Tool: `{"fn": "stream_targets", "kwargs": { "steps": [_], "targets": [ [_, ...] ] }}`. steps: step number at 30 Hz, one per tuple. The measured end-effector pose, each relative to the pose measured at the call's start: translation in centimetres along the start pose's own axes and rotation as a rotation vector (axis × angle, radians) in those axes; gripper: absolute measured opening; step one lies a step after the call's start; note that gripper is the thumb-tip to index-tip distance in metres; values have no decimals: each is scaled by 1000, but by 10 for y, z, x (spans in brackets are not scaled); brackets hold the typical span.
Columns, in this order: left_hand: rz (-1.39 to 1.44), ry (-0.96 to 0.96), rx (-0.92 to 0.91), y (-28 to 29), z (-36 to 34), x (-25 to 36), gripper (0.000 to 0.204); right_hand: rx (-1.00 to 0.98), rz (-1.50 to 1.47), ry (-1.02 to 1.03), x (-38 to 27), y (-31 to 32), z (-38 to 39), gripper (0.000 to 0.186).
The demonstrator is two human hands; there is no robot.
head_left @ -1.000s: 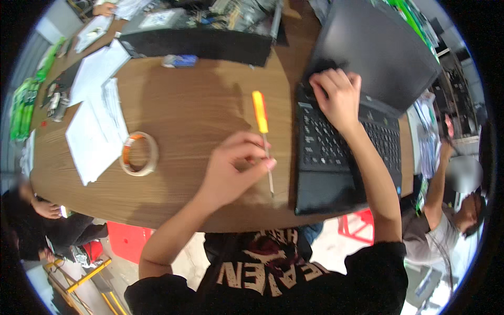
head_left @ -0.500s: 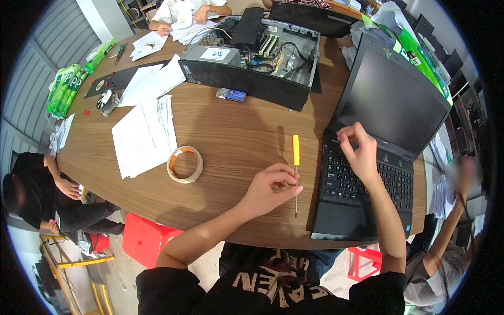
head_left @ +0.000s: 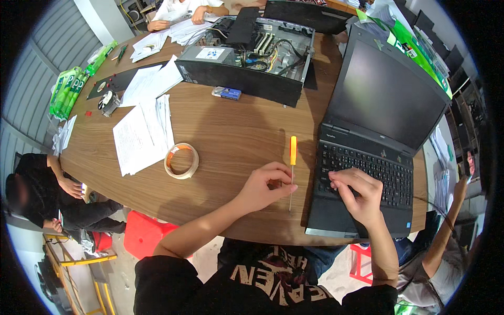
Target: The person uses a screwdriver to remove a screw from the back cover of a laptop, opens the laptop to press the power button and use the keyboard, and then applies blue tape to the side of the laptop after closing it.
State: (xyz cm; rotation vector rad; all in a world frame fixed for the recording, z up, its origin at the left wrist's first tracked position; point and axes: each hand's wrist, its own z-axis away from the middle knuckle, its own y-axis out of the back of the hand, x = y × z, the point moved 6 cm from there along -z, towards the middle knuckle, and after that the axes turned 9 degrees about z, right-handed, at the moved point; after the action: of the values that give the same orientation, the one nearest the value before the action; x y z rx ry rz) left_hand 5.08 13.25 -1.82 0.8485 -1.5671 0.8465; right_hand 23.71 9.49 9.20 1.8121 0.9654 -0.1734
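My left hand (head_left: 266,187) is above the table beside the laptop's left edge. Its thumb and fingers pinch the thin metal shaft of a screwdriver (head_left: 293,150), whose yellow handle points away from me. My right hand (head_left: 360,195) is over the keyboard of an open black laptop (head_left: 391,100), with thumb and fingertips pressed together. Whatever may be between those fingertips is too small to make out. The laptop's screen is dark.
A roll of tape (head_left: 167,164) and loose papers (head_left: 137,137) lie left of my hands. Beyond are an opened desktop computer (head_left: 236,81), a small blue-and-white box (head_left: 227,93), a small fan (head_left: 108,103) and green packages (head_left: 67,94). Other people are around the table.
My right hand has come nearer to me, from the laptop's hinge area down over the keyboard's left part. My left hand keeps the screwdriver almost in place.
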Motion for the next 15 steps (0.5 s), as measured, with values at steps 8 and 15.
{"fn": "stream_targets", "kwargs": {
  "steps": [8,15],
  "targets": [
    [-38,50,2,4,-3,-3,12,1,97,205,-7,-8,-9,16],
    [-39,-43,94,11,-6,-2,12,50,108,186,-8,-14,-32,13]
  ]
}}
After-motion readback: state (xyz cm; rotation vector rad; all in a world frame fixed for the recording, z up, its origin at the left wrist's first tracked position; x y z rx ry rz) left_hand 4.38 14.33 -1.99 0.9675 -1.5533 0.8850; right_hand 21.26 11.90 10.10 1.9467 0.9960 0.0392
